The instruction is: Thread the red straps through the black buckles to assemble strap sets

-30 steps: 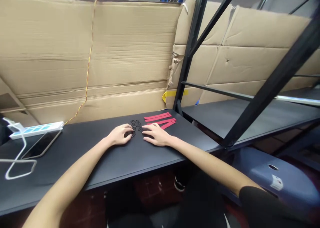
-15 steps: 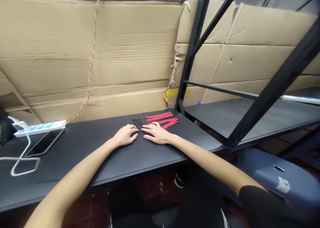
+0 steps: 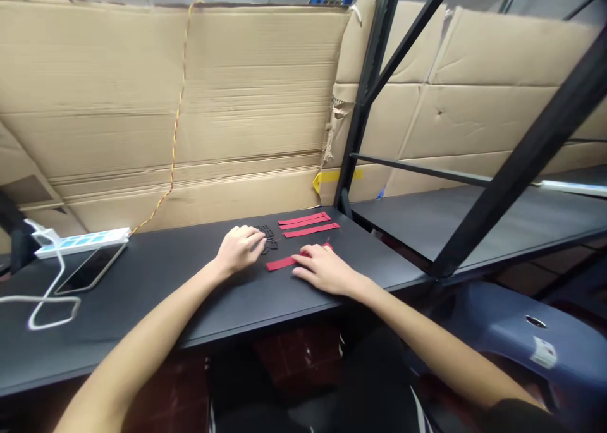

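head view: the right hand (image 3: 325,270) lies open and flat, and its fingers press down on a thin red strip (image 3: 282,263). the strip sticks out to the left from under the hand, and a little of it shows again past the fingertips. this is not a tight grip, more of a soft push. the left hand (image 3: 239,250) is curled a little, with its fingertips at the edge of a small heap of black pieces (image 3: 268,237). i cannot tell if it has hold of any of them. just past the hands, three more red strips (image 3: 308,224) lie almost side by side on the black desk (image 3: 156,294). a soft, flat push looks like the best way to move a thin strip like this, since a pinch could bend it, and lining it up with the other strips would look neat. farther out to the left, a white power strip (image 3: 80,243) and a phone (image 3: 90,268) lie on the desk with a white cable (image 3: 61,275) by them. behind the desk stands a big sheet of brown cardboard (image 3: 260,104), with a yellow and red wire (image 3: 176,129) running down it.
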Tool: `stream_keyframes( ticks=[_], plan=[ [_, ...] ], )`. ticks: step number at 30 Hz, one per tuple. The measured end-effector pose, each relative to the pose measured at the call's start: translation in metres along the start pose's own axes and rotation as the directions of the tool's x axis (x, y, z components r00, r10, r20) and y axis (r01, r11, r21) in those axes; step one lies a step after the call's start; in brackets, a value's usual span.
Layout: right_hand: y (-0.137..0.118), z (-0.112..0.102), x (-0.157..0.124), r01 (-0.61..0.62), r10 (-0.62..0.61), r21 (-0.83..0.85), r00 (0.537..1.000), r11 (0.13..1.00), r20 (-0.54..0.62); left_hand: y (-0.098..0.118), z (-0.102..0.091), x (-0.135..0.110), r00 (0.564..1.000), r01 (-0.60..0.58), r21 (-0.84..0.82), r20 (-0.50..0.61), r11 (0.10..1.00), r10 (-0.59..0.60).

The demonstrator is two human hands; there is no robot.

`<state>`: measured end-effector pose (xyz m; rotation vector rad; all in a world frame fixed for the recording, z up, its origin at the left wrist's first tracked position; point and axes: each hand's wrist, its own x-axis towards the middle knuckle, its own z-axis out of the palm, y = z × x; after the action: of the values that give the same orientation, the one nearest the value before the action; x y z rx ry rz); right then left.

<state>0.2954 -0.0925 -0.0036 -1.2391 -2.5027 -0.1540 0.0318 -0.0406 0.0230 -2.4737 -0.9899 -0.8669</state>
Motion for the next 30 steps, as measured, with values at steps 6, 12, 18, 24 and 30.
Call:
stream_keyframes(
  ticks=[6,12,18,24,30],
  plan=[
    [-0.084,0.016,0.04,0.212,-0.212,0.054,0.977,0.976,-0.012,-0.007,-0.024,0.001,0.99,0.062,-0.018,-0.129,0.998,-0.064],
    [-0.062,0.007,0.101,0.164,-0.162,0.013,0.982,0.986,-0.096,-0.02,-0.028,-0.028,0.991,0.119,-0.056,-0.048,0.991,-0.121],
    [0.015,0.012,0.11,0.007,-0.011,0.221,1.0,0.975,0.019,0.0,-0.023,-0.035,0.959,0.105,-0.097,0.275,0.99,-0.075],
    [0.031,0.042,0.1,-0.028,0.021,0.306,0.999,0.952,0.028,0.009,-0.016,-0.037,0.921,0.09,-0.088,0.386,0.992,-0.049],
    [0.028,0.045,0.104,-0.105,0.099,0.475,0.994,0.874,0.036,-0.002,-0.014,-0.036,0.909,0.267,-0.288,0.393,0.92,-0.14]
  ],
)
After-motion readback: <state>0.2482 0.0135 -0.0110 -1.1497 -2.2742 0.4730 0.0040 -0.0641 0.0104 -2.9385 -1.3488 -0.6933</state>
